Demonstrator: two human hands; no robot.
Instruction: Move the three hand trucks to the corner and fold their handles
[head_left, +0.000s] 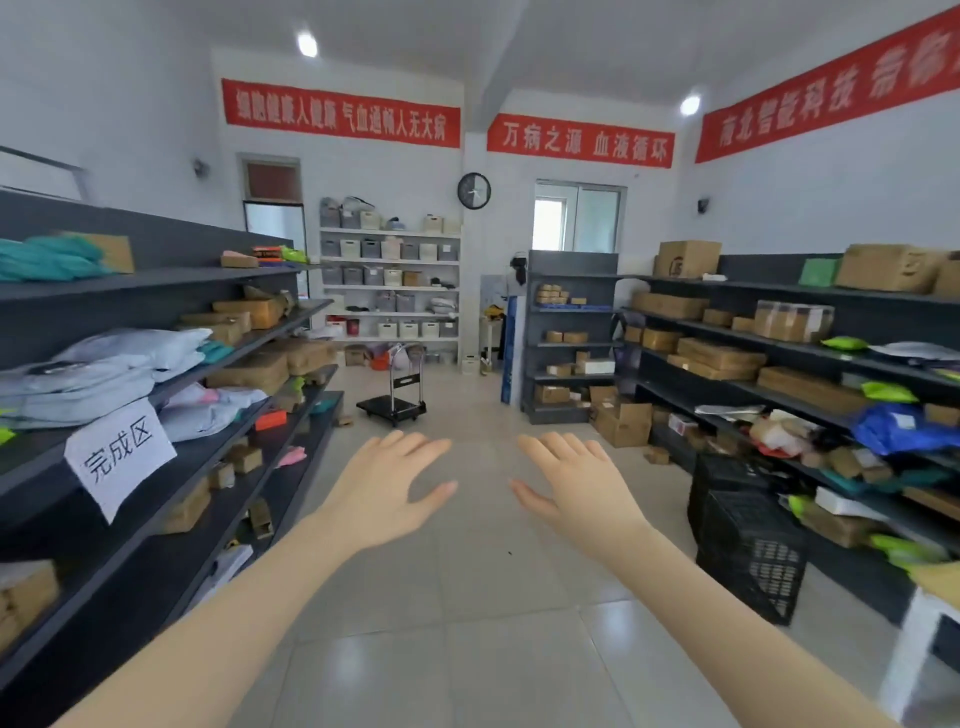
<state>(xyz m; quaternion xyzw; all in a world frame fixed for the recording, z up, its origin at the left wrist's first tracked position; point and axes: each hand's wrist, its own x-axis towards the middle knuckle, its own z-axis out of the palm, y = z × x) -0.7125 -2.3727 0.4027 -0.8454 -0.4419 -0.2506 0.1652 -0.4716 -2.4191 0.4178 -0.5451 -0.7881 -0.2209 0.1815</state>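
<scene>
One hand truck (394, 404) stands far down the aisle on the tiled floor. It has a black platform and an upright silver handle. I can see no other hand truck. My left hand (387, 486) and my right hand (576, 488) are stretched out in front of me over the floor. Both have straight, spread fingers and hold nothing. The truck is well beyond them, several steps away.
Dark shelving (171, 395) with parcels lines the left side, and more dark shelving (779, 364) with boxes lines the right. Black crates (748, 535) and a cardboard box (621, 423) stand on the floor at the right. White shelves (389, 291) fill the back wall.
</scene>
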